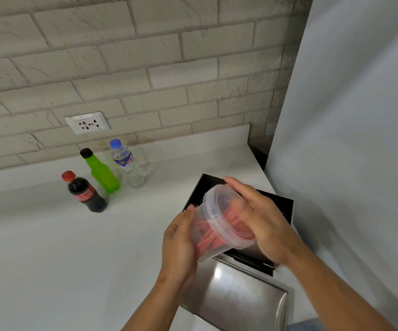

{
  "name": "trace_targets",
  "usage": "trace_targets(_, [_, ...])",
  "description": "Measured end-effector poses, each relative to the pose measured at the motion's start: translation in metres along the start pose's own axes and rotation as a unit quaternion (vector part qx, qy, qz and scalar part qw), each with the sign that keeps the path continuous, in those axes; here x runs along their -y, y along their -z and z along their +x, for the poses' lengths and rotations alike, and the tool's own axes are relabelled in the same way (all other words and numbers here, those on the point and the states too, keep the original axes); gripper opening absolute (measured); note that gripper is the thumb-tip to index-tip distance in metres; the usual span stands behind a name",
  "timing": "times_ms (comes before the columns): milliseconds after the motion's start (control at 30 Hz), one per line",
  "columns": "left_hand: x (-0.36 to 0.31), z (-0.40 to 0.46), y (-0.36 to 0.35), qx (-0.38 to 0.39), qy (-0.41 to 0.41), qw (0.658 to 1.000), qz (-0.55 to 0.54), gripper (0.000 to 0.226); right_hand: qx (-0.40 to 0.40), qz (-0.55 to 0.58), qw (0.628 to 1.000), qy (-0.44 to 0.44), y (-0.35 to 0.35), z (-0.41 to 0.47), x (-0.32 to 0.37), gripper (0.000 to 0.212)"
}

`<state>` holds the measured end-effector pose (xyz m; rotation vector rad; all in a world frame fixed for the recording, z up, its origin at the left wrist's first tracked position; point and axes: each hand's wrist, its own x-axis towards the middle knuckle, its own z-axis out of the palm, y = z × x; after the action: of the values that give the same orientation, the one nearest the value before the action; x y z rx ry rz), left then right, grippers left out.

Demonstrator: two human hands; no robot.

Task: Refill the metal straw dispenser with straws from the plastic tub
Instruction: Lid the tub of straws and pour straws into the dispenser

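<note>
A clear plastic tub (213,211) lies tilted above the metal straw dispenser (236,292), its mouth turned to the right. Red-and-white straws (211,235) fill it. My left hand (179,242) grips the tub's base and side from the left. My right hand (262,216) is cupped over the tub's open mouth, fingers on its rim. The dispenser's lid (286,206) stands open behind the tub, and its dark inside shows below my right hand. Whether my right fingers hold straws is hidden.
On the white counter (74,259) stand a cola bottle (85,192), a green bottle (101,173) and a water bottle (127,163), left of the dispenser. A wall socket (87,123) sits in the brick wall. A pale panel (348,115) rises at the right.
</note>
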<state>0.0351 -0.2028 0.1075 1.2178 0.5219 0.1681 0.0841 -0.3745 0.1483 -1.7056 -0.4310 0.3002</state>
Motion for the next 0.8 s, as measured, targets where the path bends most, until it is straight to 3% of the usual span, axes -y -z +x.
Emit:
trace_targets(100, [-0.003, 0.000, 0.009, 0.020, 0.030, 0.999, -0.039, 0.032, -0.027, 0.023, 0.999, -0.029, 0.002, 0.001, -0.001, 0.039])
trace_targets(167, [-0.006, -0.004, 0.014, 0.030, 0.005, 0.999, -0.011, 0.032, -0.035, 0.005, 0.999, -0.033, -0.003, 0.001, -0.005, 0.029])
trace_targets(300, [-0.017, -0.009, 0.027, 0.004, -0.146, 0.973, 0.177, 0.033, -0.072, -0.001, 0.997, -0.035, -0.011, 0.001, -0.005, 0.030])
trace_targets(467, [-0.036, -0.019, 0.049, 0.008, -0.248, 0.944, 0.217, 0.037, -0.087, -0.011, 0.995, -0.040, -0.033, 0.004, -0.004, 0.026])
trace_targets(600, [-0.046, -0.015, 0.072, 0.013, -0.226, 0.949, 0.220, 0.025, -0.062, 0.010, 0.997, -0.044, -0.058, 0.010, -0.004, 0.023])
trace_targets(700, [-0.050, -0.005, 0.097, -0.019, -0.199, 0.952, 0.230, 0.047, -0.015, 0.054, 0.996, -0.067, -0.079, 0.019, -0.003, 0.025])
trace_targets(800, [-0.049, 0.006, 0.123, -0.048, -0.176, 0.954, 0.236, 0.043, 0.031, 0.048, 0.996, -0.073, -0.100, 0.028, -0.008, 0.025])
